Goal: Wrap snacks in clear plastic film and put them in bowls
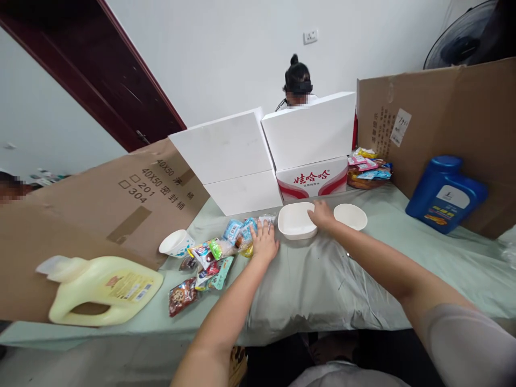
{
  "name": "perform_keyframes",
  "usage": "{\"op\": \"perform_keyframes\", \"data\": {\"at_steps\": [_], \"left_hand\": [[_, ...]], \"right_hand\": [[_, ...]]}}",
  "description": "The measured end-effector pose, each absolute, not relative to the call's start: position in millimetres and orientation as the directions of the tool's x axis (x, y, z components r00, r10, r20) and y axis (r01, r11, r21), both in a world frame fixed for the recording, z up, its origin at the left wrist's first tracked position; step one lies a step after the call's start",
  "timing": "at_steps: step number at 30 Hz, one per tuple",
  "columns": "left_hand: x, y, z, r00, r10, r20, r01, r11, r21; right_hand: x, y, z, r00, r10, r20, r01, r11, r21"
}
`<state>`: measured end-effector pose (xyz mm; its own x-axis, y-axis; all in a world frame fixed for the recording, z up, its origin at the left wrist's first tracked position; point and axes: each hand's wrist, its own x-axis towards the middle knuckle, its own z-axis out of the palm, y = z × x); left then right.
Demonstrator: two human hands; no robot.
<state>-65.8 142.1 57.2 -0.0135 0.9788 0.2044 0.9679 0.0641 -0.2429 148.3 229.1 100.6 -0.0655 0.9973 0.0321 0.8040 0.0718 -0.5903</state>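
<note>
My left hand point(265, 243) lies with its fingers spread over the right end of a loose pile of snack packets point(217, 250), touching a blue-and-clear packet point(246, 230). My right hand point(321, 215) is closed on the right rim of a white rectangular plastic bowl point(296, 228), which rests on the table. Its fingertips are partly hidden and somewhat blurred. Just right of that hand, behind my forearm, stands a round white bowl point(351, 214). At the pile's left a white paper cup point(176, 243) with blue marks lies tipped over.
A pale yellow jug point(108, 287) lies front left; a blue jug point(445, 196) leans at right. A basket of packets point(368, 174) stands back right. White box panels point(237, 161) and cardboard point(435, 123) wall the green-covered table point(282, 290). A person point(298, 80) is behind.
</note>
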Motion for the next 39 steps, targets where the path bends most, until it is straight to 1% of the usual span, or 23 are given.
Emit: {"op": "perform_keyframes", "data": {"at_steps": [1, 3, 6, 7, 9, 11, 13, 14, 16, 19, 22, 24, 25, 27, 29, 31, 33, 34, 36, 39], "left_hand": [[-67.8, 135.1, 56.3, -0.018, 0.973, 0.230, 0.973, 0.071, -0.222], [-75.9, 120.1, 54.4, -0.057, 0.955, 0.292, 0.977, 0.114, -0.181], [-95.5, 97.3, 50.1, -0.132, 0.931, 0.339, 0.979, 0.176, -0.103], [-102.3, 90.3, 48.5, -0.141, 0.931, 0.336, 0.982, 0.174, -0.070], [-112.1, 77.5, 45.9, -0.146, 0.935, 0.323, 0.988, 0.152, 0.005], [-112.9, 66.8, 45.0, -0.177, 0.924, 0.338, 0.984, 0.156, 0.090], [-101.4, 58.1, 45.4, -0.177, 0.907, 0.381, 0.980, 0.125, 0.157], [-90.9, 54.4, 45.4, -0.149, 0.899, 0.411, 0.981, 0.082, 0.177], [-61.7, 47.7, 43.3, -0.032, 0.881, 0.471, 0.981, -0.062, 0.182], [-9.1, 37.9, 31.1, 0.115, 0.844, 0.524, 0.960, -0.230, 0.160], [31.3, 26.8, 13.3, 0.283, 0.822, 0.494, 0.908, -0.395, 0.137], [42.4, 20.4, 5.0, 0.400, 0.786, 0.472, 0.838, -0.522, 0.159], [43.3, 18.1, 2.7, 0.434, 0.762, 0.480, 0.795, -0.574, 0.193], [38.9, 15.6, 1.0, 0.411, 0.734, 0.541, 0.710, -0.630, 0.315], [31.8, 15.7, 0.7, 0.281, 0.747, 0.602, 0.633, -0.616, 0.469], [26.3, 17.0, -0.4, 0.116, 0.791, 0.601, 0.575, -0.547, 0.609], [23.7, 18.6, -2.2, 0.004, 0.839, 0.544, 0.540, -0.460, 0.705], [23.0, 19.3, -3.2, -0.011, 0.861, 0.508, 0.531, -0.426, 0.733], [22.1, 20.3, -4.3, 0.012, 0.888, 0.459, 0.534, -0.394, 0.748], [20.9, 21.8, -3.8, 0.081, 0.884, 0.460, 0.566, -0.421, 0.709]], "right_hand": [[152.2, 215.0, 100.3, -0.149, 0.987, 0.066, 0.792, 0.159, -0.590], [166.6, 184.3, 95.5, -0.333, 0.939, 0.081, 0.739, 0.314, -0.596], [208.0, 144.9, 77.4, -0.522, 0.852, 0.047, 0.662, 0.439, -0.608], [225.7, 135.6, 69.0, -0.564, 0.821, 0.083, 0.633, 0.495, -0.595], [262.3, 122.2, 50.1, -0.513, 0.844, 0.158, 0.670, 0.508, -0.542], [293.8, 112.0, 31.2, -0.399, 0.894, 0.203, 0.742, 0.445, -0.501], [314.2, 101.5, 15.2, -0.309, 0.911, 0.273, 0.799, 0.404, -0.445], [319.5, 95.9, 8.8, -0.286, 0.909, 0.302, 0.818, 0.396, -0.417], [321.9, 85.2, -0.1, -0.276, 0.903, 0.329, 0.844, 0.391, -0.366], [314.5, 75.1, -4.2, -0.270, 0.910, 0.314, 0.871, 0.370, -0.322], [306.2, 71.6, 1.4, -0.259, 0.914, 0.313, 0.866, 0.363, -0.344], [299.4, 68.5, 9.5, -0.241, 0.909, 0.341, 0.831, 0.374, -0.411], [294.3, 65.7, 14.5, -0.237, 0.901, 0.363, 0.803, 0.392, -0.449], [279.5, 58.0, 25.8, -0.263, 0.878, 0.401, 0.735, 0.451, -0.506], [260.8, 48.9, 36.7, -0.363, 0.844, 0.396, 0.672, 0.531, -0.516], [245.0, 41.7, 45.2, -0.512, 0.793, 0.329, 0.629, 0.607, -0.486], [240.7, 39.2, 50.0, -0.622, 0.747, 0.235, 0.605, 0.649, -0.461], [244.4, 40.2, 50.8, -0.643, 0.740, 0.198, 0.607, 0.649, -0.458], [262.9, 46.3, 48.7, -0.609, 0.776, 0.162, 0.653, 0.607, -0.453], [302.8, 60.0, 38.6, -0.442, 0.882, 0.165, 0.792, 0.470, -0.390]]}}
